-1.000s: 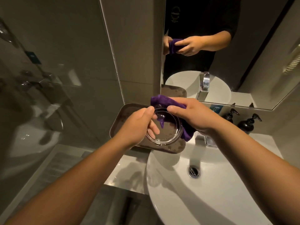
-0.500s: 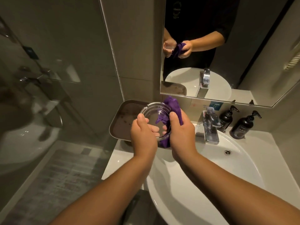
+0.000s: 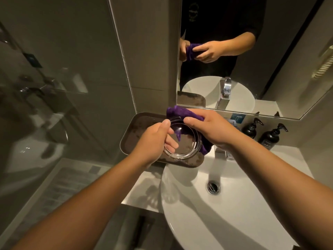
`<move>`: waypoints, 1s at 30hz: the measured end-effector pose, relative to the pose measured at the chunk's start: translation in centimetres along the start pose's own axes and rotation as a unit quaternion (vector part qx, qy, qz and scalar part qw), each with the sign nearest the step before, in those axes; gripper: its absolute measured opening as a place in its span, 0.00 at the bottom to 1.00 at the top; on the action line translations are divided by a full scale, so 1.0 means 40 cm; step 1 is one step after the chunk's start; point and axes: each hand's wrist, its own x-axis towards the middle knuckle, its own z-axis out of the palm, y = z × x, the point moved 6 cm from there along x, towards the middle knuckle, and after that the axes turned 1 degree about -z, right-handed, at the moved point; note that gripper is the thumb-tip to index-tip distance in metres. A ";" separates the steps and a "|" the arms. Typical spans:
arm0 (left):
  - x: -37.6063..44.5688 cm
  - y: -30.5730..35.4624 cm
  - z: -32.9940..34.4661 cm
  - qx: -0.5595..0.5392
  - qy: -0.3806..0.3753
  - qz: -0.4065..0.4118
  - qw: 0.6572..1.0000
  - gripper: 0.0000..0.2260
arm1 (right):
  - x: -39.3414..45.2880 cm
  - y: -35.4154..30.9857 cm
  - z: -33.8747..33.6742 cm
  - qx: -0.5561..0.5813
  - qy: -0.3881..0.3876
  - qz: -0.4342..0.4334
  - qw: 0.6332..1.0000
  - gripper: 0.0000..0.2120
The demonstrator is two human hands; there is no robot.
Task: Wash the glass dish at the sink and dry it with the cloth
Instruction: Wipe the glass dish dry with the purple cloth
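Glass dish (image 3: 182, 141) sat pinched in left hand (image 3: 155, 141) fingers (image 3: 171, 144) while right hand (image 3: 210, 129) fingers clutched the purple cloth (image 3: 180, 111) against its rim, evidently for drying.

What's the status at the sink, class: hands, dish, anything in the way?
Left hand grips glass dish by its rim. Right hand presses purple cloth on the far rim. Dish held above brown tray. Nothing in the way.

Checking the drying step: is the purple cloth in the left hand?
No, the right hand presses the purple cloth on the glass dish.
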 end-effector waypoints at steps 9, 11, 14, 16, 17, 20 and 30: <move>-0.026 -0.048 0.021 -0.103 0.232 -0.030 0.967 0.17 | -0.075 0.066 0.089 0.147 0.273 0.025 0.950 0.12; -0.042 -0.062 0.051 -0.150 0.262 -0.047 0.952 0.17 | -0.097 0.090 0.114 0.188 0.338 0.042 0.921 0.11; -0.059 -0.089 0.083 -0.174 0.242 -0.071 0.952 0.18 | -0.100 0.125 0.112 0.182 0.326 0.062 0.925 0.11; -0.054 -0.104 0.084 -0.169 0.208 -0.074 0.961 0.19 | -0.089 0.135 0.096 0.167 0.281 0.063 0.943 0.11; -0.046 -0.106 0.079 -0.161 0.183 -0.069 0.967 0.19 | -0.082 0.130 0.080 0.150 0.263 0.056 0.951 0.11; -0.017 -0.076 0.056 -0.110 0.076 -0.038 0.990 0.18 | -0.055 0.078 0.014 0.065 0.195 0.011 0.979 0.13; 0.008 -0.008 0.007 0.043 0.038 0.066 0.996 0.20 | -0.001 0.007 0.011 -0.063 0.004 -0.020 0.998 0.13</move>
